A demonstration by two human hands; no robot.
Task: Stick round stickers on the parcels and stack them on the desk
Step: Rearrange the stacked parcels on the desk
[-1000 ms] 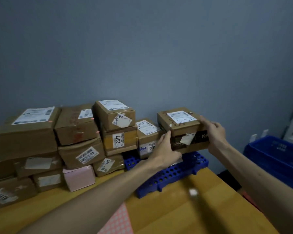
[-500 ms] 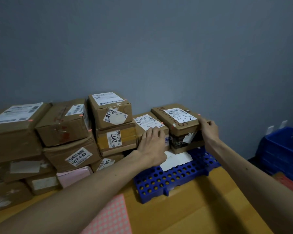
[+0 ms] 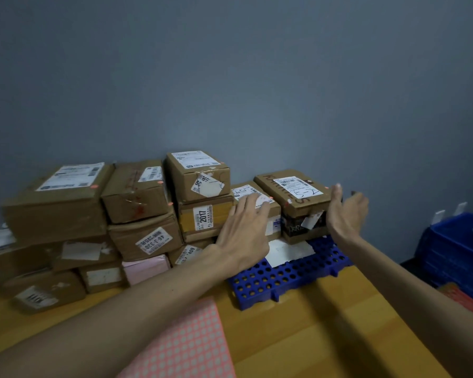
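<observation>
Parcels (image 3: 66, 208) stand stacked on the desk (image 3: 311, 336) at left; labels read "46-3-330" and "2017". A pink sticker sheet (image 3: 180, 347) lies in front. The left hand (image 3: 243, 236) reaches forward, palm down, straight fingers (image 3: 253, 203) on a low parcel (image 3: 274, 218), holding nothing. Beside it the parcel marked "5-2" (image 3: 290, 192) sits on a blue tray (image 3: 284, 276). The right hand (image 3: 344, 216) stands edgewise just beside, fingers straight, empty.

Grid (image 3: 279, 279): blue hard plastic, slight gloss. Parcels (image 3: 137, 192) left of grid: matt brown cardboard, creased, white paper labels. 1 pink parcel (image 3: 145, 267) left of grid: smooth paper wrap. Desk (image 3: 311, 336) under grid: smooth wood, satin. Sheet (image 3: 180, 347) left of grid: matt paper. Crate (image 3: 459, 249) right of grid: blue plastic.
</observation>
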